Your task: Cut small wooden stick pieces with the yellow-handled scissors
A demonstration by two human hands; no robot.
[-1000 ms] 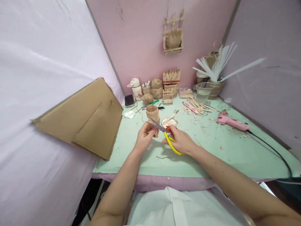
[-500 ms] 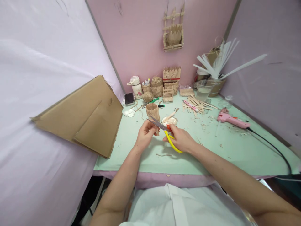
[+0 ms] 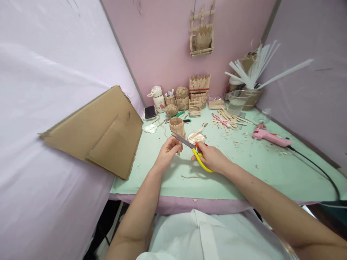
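Note:
My right hand (image 3: 214,157) is closed on the handle of a pair of scissors (image 3: 202,163) with yellow and red grips. Their grey blades point left and away, passing just above the fingertips of my left hand (image 3: 167,153). In that hand a small pale wooden stick (image 3: 179,148) is pinched, its end showing below the fingers. Right behind the blades stands a round cup made of wooden sticks (image 3: 177,124), open at the top. Beside it lies a flat white round pad (image 3: 197,137) with a stick piece on it.
Loose wooden sticks (image 3: 231,121) with a pink pen-like tool (image 3: 221,120) lie right of centre. A pink glue gun (image 3: 271,138) with a black cord rests at the right. Twine balls, a white bottle (image 3: 157,98) and stick-built boxes line the back. Cardboard (image 3: 100,130) leans at left.
The scissor blades look closer together than before. Both hands stay nearly in place, and the whole view has shifted slightly.

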